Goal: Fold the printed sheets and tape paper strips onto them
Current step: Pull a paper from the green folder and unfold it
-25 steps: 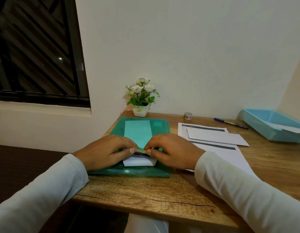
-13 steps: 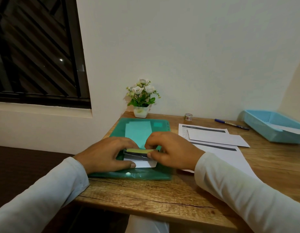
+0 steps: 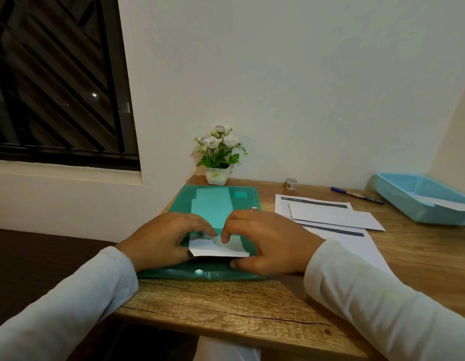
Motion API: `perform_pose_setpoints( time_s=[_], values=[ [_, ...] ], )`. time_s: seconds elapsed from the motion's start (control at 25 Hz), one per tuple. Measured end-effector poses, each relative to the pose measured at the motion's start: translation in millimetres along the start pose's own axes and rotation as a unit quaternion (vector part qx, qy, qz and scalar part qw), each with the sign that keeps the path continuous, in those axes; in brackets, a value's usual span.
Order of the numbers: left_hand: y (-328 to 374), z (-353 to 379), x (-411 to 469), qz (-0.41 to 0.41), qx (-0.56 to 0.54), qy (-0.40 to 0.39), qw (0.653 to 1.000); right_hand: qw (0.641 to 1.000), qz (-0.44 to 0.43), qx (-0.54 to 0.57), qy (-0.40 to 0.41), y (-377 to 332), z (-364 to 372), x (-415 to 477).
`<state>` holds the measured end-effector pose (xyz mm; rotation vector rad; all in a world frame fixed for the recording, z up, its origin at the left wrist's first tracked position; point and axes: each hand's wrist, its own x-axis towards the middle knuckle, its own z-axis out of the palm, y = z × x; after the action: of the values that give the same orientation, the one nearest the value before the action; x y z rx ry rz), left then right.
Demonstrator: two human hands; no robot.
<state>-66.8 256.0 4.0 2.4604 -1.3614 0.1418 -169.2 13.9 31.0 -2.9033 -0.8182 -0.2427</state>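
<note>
Head view: where is the folded sheet [image 3: 213, 250] sitting?

It's on the near end of the green folder [image 3: 218, 204], which lies flat on the wooden bench [image 3: 226, 303]. The sheet is a small white packet, and its near edge lifts a little off the folder.

What are the hands doing?

Both are on it. The left hand [image 3: 163, 241] has its fingers curled over the sheet's left end and grips it there. Its thumb is hidden. The right hand [image 3: 265, 243] pinches the right end, with the index fingertip pressing down on top and the thumb below the near edge. The two index fingertips nearly meet over the middle of the sheet.

Is any tape visible on the sheet?

I can't tell. The fingers cover that spot.

What else is on the bench?

More printed sheets [image 3: 317, 204] lie just right of the folder, with a blank white piece across them. A tape roll [image 3: 290, 183] stands beyond them near the wall, and a pen [image 3: 356, 196] lies to its right. A blue tray [image 3: 419, 201] with paper in it sits at the far right. A flower pot [image 3: 218, 155] stands at the wall, just behind the folder.
</note>
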Motion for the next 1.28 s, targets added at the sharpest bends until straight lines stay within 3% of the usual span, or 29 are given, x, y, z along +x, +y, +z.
perform_pose_setpoints(
  time_s=[0.2,0.32,0.44,0.56,0.64,0.76,0.84,1.04,1.16,1.28],
  values=[
    [-5.7,6.4,1.3,-0.006,-0.019,0.016,1.000,0.995,-0.004,-0.091,0.034,-5.4,10.4,1.4],
    [-2.2,4.9,3.3,-0.008,-0.045,0.017,0.999,0.996,0.002,-0.069,0.057,-2.8,11.3,2.9],
    [1.0,1.9,2.9,-0.020,-0.082,0.013,0.996,0.988,0.042,0.122,0.086,1.9,1.1,2.9],
    [1.2,0.8,2.9,-0.027,-0.114,0.025,0.993,0.937,0.070,0.322,0.114,3.1,-10.5,-0.3],
    [2.4,-0.7,3.5,-0.025,-0.101,0.018,0.994,0.951,0.066,0.282,0.104,6.3,-7.2,-2.5],
    [0.0,-1.3,6.9,-0.039,-0.078,-0.019,0.996,0.995,0.049,0.082,0.038,14.7,13.0,-3.4],
    [-1.0,-1.4,8.5,-0.048,-0.084,-0.037,0.995,0.996,0.043,0.065,0.037,18.4,19.7,-3.6],
    [1.1,-1.7,10.9,-0.096,-0.138,-0.037,0.985,0.967,0.062,0.237,0.071,6.1,-16.1,-4.5],
    [6.5,-7.0,10.8,-0.133,-0.173,-0.088,0.972,0.935,0.044,0.337,0.101,-4.8,-46.9,-11.0],
    [12.3,-13.6,11.5,-0.126,-0.161,-0.067,0.977,0.905,0.011,0.401,0.140,-13.9,-77.3,-19.6]
  ],
)
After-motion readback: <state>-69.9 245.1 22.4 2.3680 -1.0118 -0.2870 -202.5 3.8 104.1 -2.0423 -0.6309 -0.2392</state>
